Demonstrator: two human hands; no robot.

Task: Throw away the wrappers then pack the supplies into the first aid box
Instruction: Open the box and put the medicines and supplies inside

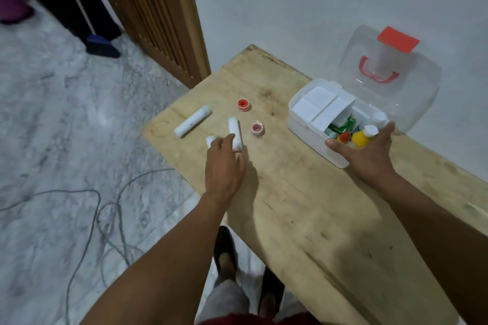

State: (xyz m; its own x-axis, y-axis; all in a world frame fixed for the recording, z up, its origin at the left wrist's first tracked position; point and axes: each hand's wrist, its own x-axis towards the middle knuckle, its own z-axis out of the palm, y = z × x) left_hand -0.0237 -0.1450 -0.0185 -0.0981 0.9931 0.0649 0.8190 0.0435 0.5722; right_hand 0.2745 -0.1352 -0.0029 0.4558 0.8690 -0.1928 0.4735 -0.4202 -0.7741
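First aid box (314,140) sits at the desk's (303,206) far edge by the wall, clear lid (390,79) swung open against the wall, white inner tray (320,107) over the left part, yellow bottle (363,137) and a red-capped one (344,137) visible inside. Right hand (367,152) fingers spread wide, resting on the box's near right corner, holding nothing. Left hand (224,163) over the desk's left end, fingers loosely open, tips at two white bandage rolls (235,133) (210,141); can't tell if it grips either. Third, longer roll (192,121) lies near the left edge. Two small tape rolls, red (244,104) and pink (257,128), lie between the bandages and the box
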